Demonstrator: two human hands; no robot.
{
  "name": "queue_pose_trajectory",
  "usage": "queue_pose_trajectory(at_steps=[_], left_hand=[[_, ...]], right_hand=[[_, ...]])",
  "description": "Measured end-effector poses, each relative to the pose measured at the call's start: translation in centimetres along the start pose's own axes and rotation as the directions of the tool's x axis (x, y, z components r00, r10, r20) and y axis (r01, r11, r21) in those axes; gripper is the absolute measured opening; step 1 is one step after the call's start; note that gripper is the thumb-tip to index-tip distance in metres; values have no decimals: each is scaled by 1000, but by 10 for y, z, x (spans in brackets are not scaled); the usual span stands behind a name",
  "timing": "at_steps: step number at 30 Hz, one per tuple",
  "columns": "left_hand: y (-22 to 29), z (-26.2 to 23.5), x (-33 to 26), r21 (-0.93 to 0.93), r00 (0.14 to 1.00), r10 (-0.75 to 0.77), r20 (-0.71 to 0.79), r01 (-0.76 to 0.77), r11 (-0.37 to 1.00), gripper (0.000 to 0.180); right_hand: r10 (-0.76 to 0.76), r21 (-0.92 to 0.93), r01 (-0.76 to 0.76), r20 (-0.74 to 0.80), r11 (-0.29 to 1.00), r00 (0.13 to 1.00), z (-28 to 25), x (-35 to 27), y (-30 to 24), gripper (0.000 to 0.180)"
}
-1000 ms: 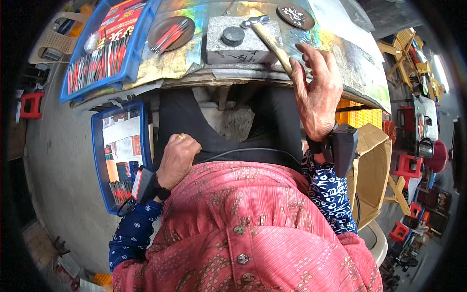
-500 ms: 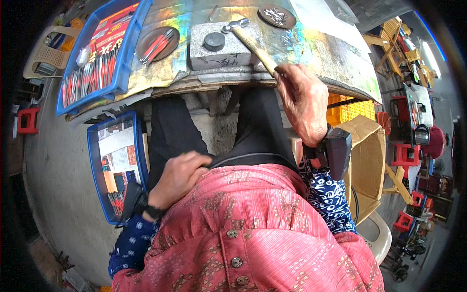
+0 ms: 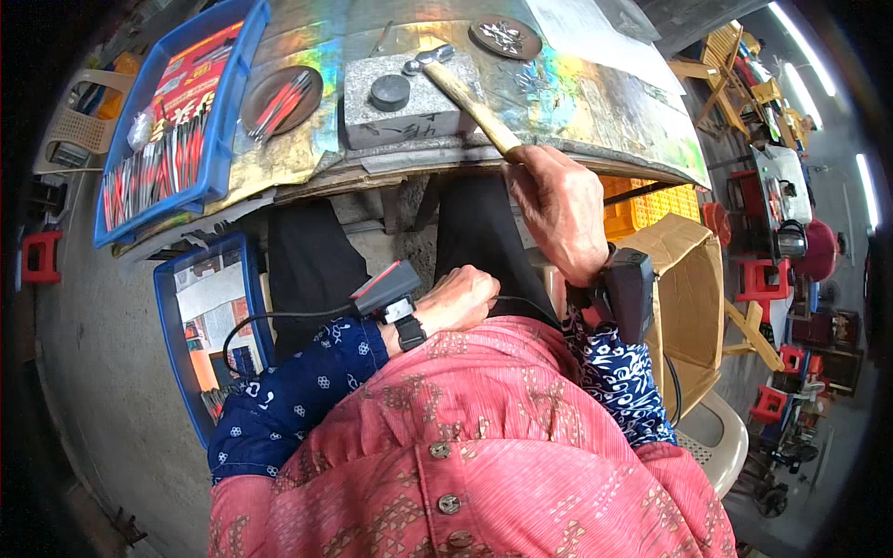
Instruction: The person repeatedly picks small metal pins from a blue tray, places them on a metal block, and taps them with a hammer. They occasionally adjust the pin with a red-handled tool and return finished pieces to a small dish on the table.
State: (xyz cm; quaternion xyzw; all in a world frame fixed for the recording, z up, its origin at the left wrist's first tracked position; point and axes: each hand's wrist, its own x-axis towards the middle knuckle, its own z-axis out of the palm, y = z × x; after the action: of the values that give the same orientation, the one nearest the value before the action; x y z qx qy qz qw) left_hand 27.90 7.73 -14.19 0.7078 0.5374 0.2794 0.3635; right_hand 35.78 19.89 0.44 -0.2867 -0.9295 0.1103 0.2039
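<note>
My right hand (image 3: 565, 214) is closed round the end of a hammer's wooden handle (image 3: 470, 107), by the table's front edge. The hammer's metal head (image 3: 429, 59) lies on a speckled stone block (image 3: 414, 119). Next to it on the block sits a round dark disc (image 3: 390, 92). My left hand (image 3: 460, 296) rests low in my lap against the black trousers, its fingers curled; whatever they may hold is hidden. Left of the block, a brown dish (image 3: 313, 109) holds several red and black slim pieces. Behind the block another brown dish (image 3: 530, 46) holds small silvery pieces.
A blue tray (image 3: 221, 181) full of red and black pieces stands on the table's left. Below it is another blue tray (image 3: 262, 307). To my right are a cardboard box (image 3: 698, 307) and a yellow crate (image 3: 642, 212). White paper (image 3: 595, 46) covers the back right.
My left hand has moved from the left of my lap toward the right, and its forearm now crosses my front. My right hand keeps its grip on the hammer. The whole view has shifted slightly.
</note>
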Motion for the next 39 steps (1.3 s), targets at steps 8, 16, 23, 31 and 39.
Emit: queue_pose_trajectory(at_steps=[8,16,23,31,39], left_hand=[[2,-4,5,242,976,188,-112,-157,957,11],[9,-2,7,58,948,96,-302,-83,995,9],[46,-23,2,-392,964,230,-131,-263,881,16],[30,-39,-14,-92,971,179,-161,-195,976,10],[-17,-47,-45,-159,960,0,-281,-47,986,15]], right_hand=[[-40,-25,41,23,999,999,0,4,-5,16],[-12,-46,15,56,999,998,4,3,-2,15],[0,4,0,67,1000,998,4,7,-7,17],[16,69,-22,96,997,995,11,16,-16,15],[-49,110,43,50,993,998,22,36,-22,15]])
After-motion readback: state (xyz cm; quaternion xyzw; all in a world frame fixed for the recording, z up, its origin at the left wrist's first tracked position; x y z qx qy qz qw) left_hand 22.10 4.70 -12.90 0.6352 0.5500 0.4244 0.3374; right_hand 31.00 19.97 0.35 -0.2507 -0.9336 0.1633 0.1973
